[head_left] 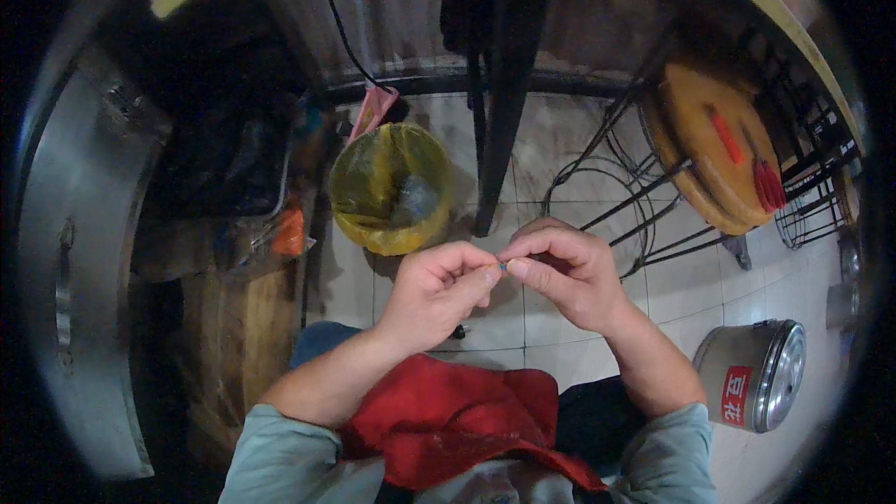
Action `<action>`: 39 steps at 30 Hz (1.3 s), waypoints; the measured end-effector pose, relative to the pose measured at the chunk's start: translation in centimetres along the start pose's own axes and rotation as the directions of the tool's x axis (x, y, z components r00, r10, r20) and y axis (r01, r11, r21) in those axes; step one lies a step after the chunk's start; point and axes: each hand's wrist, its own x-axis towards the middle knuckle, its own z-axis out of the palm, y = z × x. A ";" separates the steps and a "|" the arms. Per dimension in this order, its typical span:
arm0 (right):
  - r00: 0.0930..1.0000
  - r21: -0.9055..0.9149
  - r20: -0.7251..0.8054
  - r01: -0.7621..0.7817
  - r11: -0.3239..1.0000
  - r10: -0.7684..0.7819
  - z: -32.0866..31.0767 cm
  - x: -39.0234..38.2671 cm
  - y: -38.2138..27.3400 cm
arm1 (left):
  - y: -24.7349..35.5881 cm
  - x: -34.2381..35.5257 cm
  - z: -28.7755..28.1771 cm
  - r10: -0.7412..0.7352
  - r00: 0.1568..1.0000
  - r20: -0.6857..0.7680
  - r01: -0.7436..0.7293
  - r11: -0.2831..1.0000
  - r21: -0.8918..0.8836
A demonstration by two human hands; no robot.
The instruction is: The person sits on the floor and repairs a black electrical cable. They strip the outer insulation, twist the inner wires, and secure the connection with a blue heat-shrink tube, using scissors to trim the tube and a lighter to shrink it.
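Tiny blue piece (pixel 503 267) sits between left hand (pixel 437 287) and right hand (pixel 577 278), thumb and finger of each apparently clamped on it, presumably because something so small allows no fuller grip; its long axis and pointing direction I cannot tell; nearer the body hangs a red apron (pixel 448 411), beyond stands a yellow-lined bin (pixel 378 235)

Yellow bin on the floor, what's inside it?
Inside the yellow bin, against its creased lining, sits a pale clump, too blurred to identify. Whatever lies under that clump or behind the lining's folds is covered and can't be seen.
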 end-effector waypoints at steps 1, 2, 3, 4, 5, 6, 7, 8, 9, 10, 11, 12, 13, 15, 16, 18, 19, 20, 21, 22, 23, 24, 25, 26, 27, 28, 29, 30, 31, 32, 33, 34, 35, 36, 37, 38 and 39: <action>0.999 0.036 0.007 -0.039 0.999 0.039 -0.1 -0.2 0.1 | 0.0 0.0 0.0 -0.003 1.000 -0.007 0.004 1.000 0.021; 0.997 0.072 0.014 -0.079 0.994 0.078 -0.3 -0.4 0.2 | 0.1 -0.1 0.2 -0.007 1.000 -0.013 0.007 0.999 0.042; 0.993 0.108 0.024 -0.117 0.987 0.115 -0.4 -0.6 0.2 | 0.2 -0.2 0.2 -0.008 1.000 -0.021 0.010 0.998 0.064; 0.989 0.124 0.011 -0.145 0.982 0.145 -0.4 -0.9 0.2 | 0.2 -0.1 0.2 -0.026 0.999 -0.018 0.027 0.998 0.050; 0.985 0.141 -0.001 -0.173 0.975 0.175 -0.2 -1.2 0.0 | 0.3 -0.1 0.2 -0.044 0.999 -0.015 0.045 0.998 0.036; 0.979 0.161 -0.013 -0.197 0.967 0.201 0.0 -1.3 0.0 | 0.4 -0.1 0.2 -0.061 0.998 -0.013 0.062 0.998 0.027; 0.985 0.147 -0.026 -0.166 0.975 0.172 0.1 -1.3 0.0 | 0.2 0.0 0.3 -0.040 0.999 -0.007 0.040 0.999 0.015; 0.989 0.133 -0.038 -0.136 0.982 0.142 0.2 -1.2 0.1 | 0.0 0.2 0.5 -0.018 1.000 -0.001 0.018 1.000 0.003; 0.992 0.120 -0.050 -0.105 0.987 0.112 0.3 -1.2 0.2 | -0.1 0.3 0.5 0.002 1.000 0.004 -0.002 1.000 -0.008; 0.998 0.042 -0.042 -0.050 0.998 0.052 0.1 -1.1 0.5 | -0.1 0.2 0.6 -0.022 1.000 0.014 0.022 1.000 0.002; 1.000 -0.035 -0.030 0.007 0.999 -0.008 -0.4 -1.0 0.9 | -0.1 0.2 0.6 -0.046 0.999 0.023 0.046 0.999 0.011; 0.998 -0.116 -0.015 0.067 0.991 -0.069 -0.7 -1.1 1.0 | 0.0 0.1 0.7 -0.066 0.997 0.035 0.065 0.998 0.021; 0.998 -0.112 -0.039 0.035 0.993 -0.039 -0.7 -1.3 0.9 | 0.1 0.1 0.9 -0.068 0.997 0.031 0.068 0.998 0.020; 0.996 -0.103 -0.086 -0.034 0.994 0.025 -0.3 -1.7 0.9 | 0.2 0.3 0.9 -0.076 0.997 0.024 0.075 0.997 0.016; 0.992 -0.049 -0.108 -0.074 0.996 0.068 -0.1 -1.8 0.9 | -0.1 0.4 0.9 -0.037 0.999 0.029 0.038 0.999 -0.007; 0.978 0.061 -0.140 -0.146 0.987 0.154 0.4 -1.9 1.1 | -0.7 0.6 0.6 0.041 0.999 0.031 -0.040 0.998 -0.050; 0.974 0.111 -0.135 -0.167 0.980 0.182 0.6 -1.8 1.1 | -0.8 0.5 0.7 0.053 0.999 0.001 -0.053 0.998 -0.025; 0.969 0.161 -0.129 -0.188 0.969 0.209 0.8 -1.8 1.1 | -0.8 0.5 0.8 0.066 0.997 -0.029 -0.066 0.998 0.000; 0.963 0.208 -0.125 -0.209 0.956 0.238 1.0 -1.8 1.1 | -0.9 0.5 0.9 0.078 0.995 -0.055 -0.077 0.997 0.024; 0.964 0.186 -0.129 -0.206 0.961 0.232 1.1 -1.9 1.3 | -0.9 0.5 0.8 0.133 0.989 -0.061 -0.127 0.987 0.102; 0.965 0.165 -0.132 -0.203 0.965 0.226 1.3 -2.1 1.7 | -0.8 0.5 0.7 0.188 0.980 -0.062 -0.174 0.968 0.181; 0.967 0.146 -0.131 -0.199 0.969 0.218 1.5 -2.1 1.9 | -0.8 0.5 0.6 0.243 0.968 -0.063 -0.219 0.940 0.261; 0.966 0.160 -0.143 -0.192 0.968 0.215 1.7 -2.0 2.0 | -0.8 0.5 0.5 0.257 0.964 -0.073 -0.227 0.932 0.282; 0.965 0.174 -0.156 -0.185 0.967 0.212 1.9 -1.9 2.0 | -0.9 0.5 0.4 0.271 0.959 -0.083 -0.234 0.924 0.302; 0.963 0.186 -0.170 -0.178 0.966 0.210 2.1 -1.9 1.9 | -1.0 0.6 0.4 0.285 0.954 -0.091 -0.242 0.915 0.321; 0.957 0.212 -0.173 -0.196 0.957 0.234 2.2 -1.8 1.8 | -0.9 0.6 0.3 0.355 0.931 -0.091 -0.298 0.877 0.377; 0.950 0.238 -0.175 -0.214 0.947 0.258 2.4 -1.7 1.7 | -0.7 0.6 0.3 0.423 0.902 -0.085 -0.349 0.832 0.431; 0.943 0.263 -0.177 -0.229 0.937 0.280 2.6 -1.6 1.5 | -0.6 0.7 0.3 0.491 0.868 -0.074 -0.399 0.779 0.485; 0.943 0.317 -0.159 -0.233 0.919 0.293 2.7 -1.6 1.4 | -0.7 0.7 0.3 0.520 0.851 -0.068 -0.430 0.765 0.480; 0.942 0.369 -0.140 -0.236 0.899 0.306 2.8 -1.5 1.3 | -0.8 0.8 0.2 0.550 0.833 -0.062 -0.460 0.751 0.474; 0.940 0.421 -0.122 -0.240 0.875 0.317 2.9 -1.6 1.2 | -0.9 0.8 0.1 0.577 0.815 -0.054 -0.490 0.735 0.468; 0.939 0.435 -0.130 -0.234 0.869 0.318 2.9 -1.7 1.5 | -0.9 0.7 0.3 0.495 0.861 -0.115 -0.424 0.825 0.374; 0.938 0.450 -0.138 -0.227 0.864 0.318 2.9 -1.9 1.9 | -0.8 0.4 0.7 0.403 0.900 -0.165 -0.351 0.896 0.270; 0.938 0.466 -0.142 -0.219 0.858 0.317 2.8 -1.9 2.1 | -0.7 0.2 0.9 0.304 0.930 -0.207 -0.273 0.948 0.163; 0.938 0.442 -0.166 -0.206 0.873 0.305 2.8 -1.9 2.1 | -0.9 0.3 0.7 0.275 0.943 -0.185 -0.255 0.959 0.123; 0.937 0.417 -0.189 -0.194 0.888 0.294 2.7 -1.7 1.9 | -1.3 0.4 0.3 0.247 0.955 -0.162 -0.236 0.968 0.084; 0.935 0.389 -0.214 -0.184 0.903 0.283 2.6 -1.7 1.8 | -1.6 0.5 0.1 0.219 0.966 -0.136 -0.215 0.976 0.041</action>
